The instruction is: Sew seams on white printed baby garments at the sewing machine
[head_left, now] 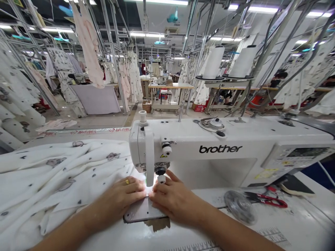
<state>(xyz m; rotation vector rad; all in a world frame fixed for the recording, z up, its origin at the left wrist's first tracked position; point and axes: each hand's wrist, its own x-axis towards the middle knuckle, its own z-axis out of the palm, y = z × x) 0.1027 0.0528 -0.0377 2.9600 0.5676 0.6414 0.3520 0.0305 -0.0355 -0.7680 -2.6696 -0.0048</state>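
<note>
A white Brother sewing machine (188,139) stands across the table in front of me. My left hand (125,191), a ring on one finger, is closed with its fingertips beside the needle area, on the edge of a white printed fabric (78,177). That fabric spreads in folds over the table to the left. On the other side of the needle, my right hand (172,197) is closed, fingers bent together under the machine head; what they pinch is hidden by the fingers and the bright lamp. Below both hands shows the metal needle plate (141,211).
To the right lie a clear round bobbin-like disc (240,206), red-handled thread snips (272,200) and a dark flat pad (298,184). Printed ruler markings (193,246) run along the front. Two thread cones (213,64) stand behind the machine. Hanging garments (87,42) and other worktables fill the background.
</note>
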